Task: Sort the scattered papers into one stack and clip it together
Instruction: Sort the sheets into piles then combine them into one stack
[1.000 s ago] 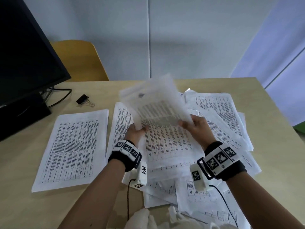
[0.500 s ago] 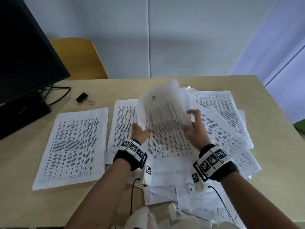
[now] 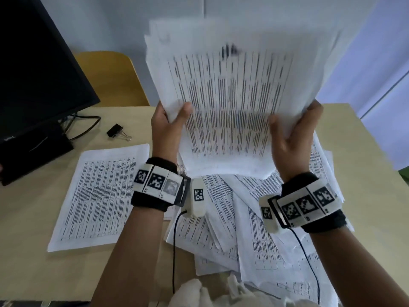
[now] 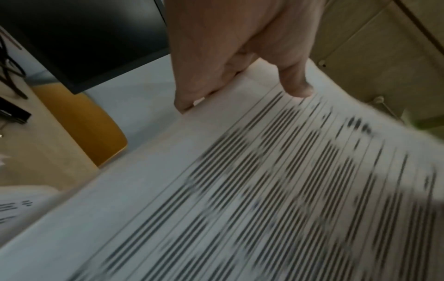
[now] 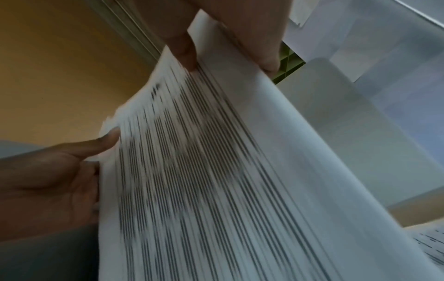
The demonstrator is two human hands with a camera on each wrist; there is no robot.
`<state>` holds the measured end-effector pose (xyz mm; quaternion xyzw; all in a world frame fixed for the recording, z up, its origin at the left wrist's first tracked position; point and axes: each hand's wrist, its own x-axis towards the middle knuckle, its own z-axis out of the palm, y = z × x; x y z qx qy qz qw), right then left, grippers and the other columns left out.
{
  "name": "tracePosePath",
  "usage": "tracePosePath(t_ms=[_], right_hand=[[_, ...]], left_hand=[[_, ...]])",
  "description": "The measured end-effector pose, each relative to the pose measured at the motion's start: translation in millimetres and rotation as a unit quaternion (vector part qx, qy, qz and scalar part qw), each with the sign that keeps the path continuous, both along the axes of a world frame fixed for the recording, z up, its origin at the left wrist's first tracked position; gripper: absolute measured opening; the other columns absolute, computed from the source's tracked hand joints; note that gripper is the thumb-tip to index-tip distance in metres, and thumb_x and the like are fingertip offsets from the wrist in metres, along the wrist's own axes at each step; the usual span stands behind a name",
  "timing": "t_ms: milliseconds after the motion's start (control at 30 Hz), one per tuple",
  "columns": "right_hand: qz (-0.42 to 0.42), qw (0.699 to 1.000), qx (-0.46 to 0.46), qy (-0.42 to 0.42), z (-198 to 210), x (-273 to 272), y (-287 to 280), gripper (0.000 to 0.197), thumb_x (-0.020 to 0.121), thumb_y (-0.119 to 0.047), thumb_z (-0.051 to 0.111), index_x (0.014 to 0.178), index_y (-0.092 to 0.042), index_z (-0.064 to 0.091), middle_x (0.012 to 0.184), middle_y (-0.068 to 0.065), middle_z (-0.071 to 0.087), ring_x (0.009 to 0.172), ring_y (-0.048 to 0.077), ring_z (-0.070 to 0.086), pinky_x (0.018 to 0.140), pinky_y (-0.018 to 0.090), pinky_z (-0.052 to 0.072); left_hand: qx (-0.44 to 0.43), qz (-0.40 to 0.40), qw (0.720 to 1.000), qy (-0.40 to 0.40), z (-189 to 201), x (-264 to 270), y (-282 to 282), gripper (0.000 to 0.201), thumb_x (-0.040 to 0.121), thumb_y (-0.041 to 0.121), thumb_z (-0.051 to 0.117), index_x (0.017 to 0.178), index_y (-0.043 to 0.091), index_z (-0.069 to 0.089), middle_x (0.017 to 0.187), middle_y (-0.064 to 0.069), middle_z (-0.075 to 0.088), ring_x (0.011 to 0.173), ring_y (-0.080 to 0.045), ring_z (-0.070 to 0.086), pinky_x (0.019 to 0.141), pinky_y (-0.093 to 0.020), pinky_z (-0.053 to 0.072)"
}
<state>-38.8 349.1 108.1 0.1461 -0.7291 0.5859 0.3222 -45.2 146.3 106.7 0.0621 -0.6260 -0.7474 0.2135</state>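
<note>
The held sheaf of papers is thin white sheets printed with dense ruled tables in black; it is motion-blurred, its top edges fanned out of line and its lower edge bowed. It stands raised off the desk, a smooth pale wood-look top, filling the middle and twelve o'clock part of the head view.

The left hand grips the sheaf's left edge, thumb pressed flat on the printed face and fingers wrapped behind; the left wrist view shows the thumb on the page and a fingertip curled over the paper's edge. The right hand clasps the right edge likewise, thumb in front, fingers behind, and the right wrist view shows the same pinch at the edge. Both wrists wear black bands carrying white blocks with square black-and-white markers.

Under the hands, from about five to six o'clock, the loose papers lie overlapped at mixed angles, some corners lifted. A single flat sheet lies apart at eight o'clock. The binder clip, black with wire handles, sits on the desk at ten o'clock, near a black monitor and its cable. A mustard-yellow chair back with rounded corners stands beyond the desk
</note>
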Motion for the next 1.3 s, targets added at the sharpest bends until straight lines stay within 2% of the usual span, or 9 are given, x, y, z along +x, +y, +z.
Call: tracePosePath(t_ms=[133, 333, 433, 600, 800, 967, 1100, 1167, 1300], right_hand=[[-0.067, 0.996, 0.04, 0.032, -1.1, -3.6, -3.0, 0.07, 0.077, 0.008, 0.057, 0.132, 0.016, 0.014, 0.128, -0.011, 0.023, 0.109, 0.007, 0.042, 0.094, 0.015, 0.034], [-0.05, 0.997, 0.058, -0.018, -0.8, -13.7, -1.6, 0.043, 0.082, 0.006, 0.045, 0.124, 0.002, 0.042, 0.117, 0.016, 0.046, 0.104, 0.01, 0.047, 0.094, 0.013, 0.038], [-0.006, 0.989, -0.06, -0.134, -24.4, -11.1, -1.3, 0.032, 0.088, 0.008, 0.034, 0.116, -0.008, 0.036, 0.096, -0.006, 0.048, 0.078, -0.009, 0.05, 0.072, 0.011, 0.043], [0.012, 0.969, -0.028, -0.245, -57.3, -4.8, -5.3, 0.01, 0.092, 0.007, 0.03, 0.093, -0.001, 0.036, 0.067, -0.004, 0.04, 0.055, 0.005, 0.039, 0.051, 0.023, 0.031], [0.014, 0.992, -0.079, -0.099, -17.8, -6.2, -8.5, 0.021, 0.087, 0.003, 0.032, 0.092, -0.018, 0.033, 0.078, -0.01, 0.037, 0.062, -0.013, 0.04, 0.06, 0.004, 0.034], [0.006, 0.987, -0.04, -0.154, -43.4, 7.1, -15.1, 0.029, 0.08, 0.013, 0.035, 0.099, -0.006, 0.026, 0.078, -0.008, 0.037, 0.058, -0.014, 0.044, 0.051, 0.003, 0.036], [-0.001, 0.974, 0.02, -0.224, -65.9, 17.0, -24.9, 0.027, 0.073, 0.009, 0.027, 0.094, -0.007, 0.021, 0.069, -0.003, 0.035, 0.049, 0.009, 0.034, 0.037, 0.01, 0.027], [-0.006, 0.974, 0.009, -0.227, -65.4, 14.7, -31.4, 0.027, 0.074, 0.012, 0.027, 0.092, -0.006, 0.019, 0.072, -0.003, 0.035, 0.053, 0.012, 0.033, 0.04, 0.019, 0.03], [0.005, 0.978, -0.003, -0.21, -52.6, 13.3, -56.3, 0.025, 0.082, 0.011, 0.033, 0.095, -0.006, 0.021, 0.078, -0.007, 0.039, 0.058, 0.008, 0.04, 0.045, 0.021, 0.036]], left_hand=[[-0.004, -0.038, 0.999, -0.008, -7.5, 4.9, 2.0, 0.037, 0.065, 0.018, 0.079, 0.096, 0.019, 0.059, 0.083, 0.012, 0.073, 0.087, -0.005, 0.067, 0.086, -0.024, 0.053], [0.013, -0.023, 1.0, -0.013, -16.8, 3.0, 0.6, 0.033, 0.081, 0.03, 0.061, 0.107, 0.01, 0.059, 0.109, -0.01, 0.065, 0.11, -0.025, 0.061, 0.1, -0.039, 0.047], [0.038, -0.04, 0.998, -0.032, -29.3, 5.1, -2.6, 0.051, 0.073, 0.05, 0.069, 0.107, 0.012, 0.057, 0.108, -0.008, 0.059, 0.105, -0.02, 0.057, 0.1, -0.037, 0.042], [0.022, -0.064, 0.997, -0.046, -36.5, 16.6, 5.6, 0.108, 0.05, 0.066, 0.073, 0.132, 0.001, 0.043, 0.127, -0.008, 0.056, 0.109, -0.005, 0.057, 0.096, -0.015, 0.045], [0.042, -0.027, 0.999, 0.007, -6.4, 6.7, -4.6, 0.055, 0.064, 0.039, 0.067, 0.112, 0.017, 0.052, 0.104, 0.008, 0.062, 0.096, 0.003, 0.06, 0.091, -0.017, 0.046], [0.025, -0.071, 0.995, -0.073, -33.2, 20.5, -8.7, 0.068, 0.062, 0.053, 0.074, 0.115, 0.017, 0.052, 0.114, 0.002, 0.062, 0.105, -0.005, 0.06, 0.1, -0.024, 0.046], [-0.066, -0.067, 0.972, -0.214, -67.6, 30.1, -5.0, 0.04, 0.096, 0.013, 0.045, 0.135, 0.007, 0.041, 0.13, -0.009, 0.054, 0.114, -0.014, 0.049, 0.106, -0.03, 0.035], [-0.078, -0.063, 0.972, -0.215, -67.5, 31.0, -11.0, 0.037, 0.096, 0.009, 0.044, 0.133, 0.007, 0.043, 0.127, -0.008, 0.056, 0.118, -0.02, 0.051, 0.11, -0.039, 0.035], [-0.124, -0.023, 0.978, -0.164, -34.3, 28.9, -41.2, 0.047, 0.091, 0.021, 0.051, 0.135, 0.007, 0.041, 0.126, -0.005, 0.054, 0.116, -0.016, 0.049, 0.097, -0.027, 0.039]])
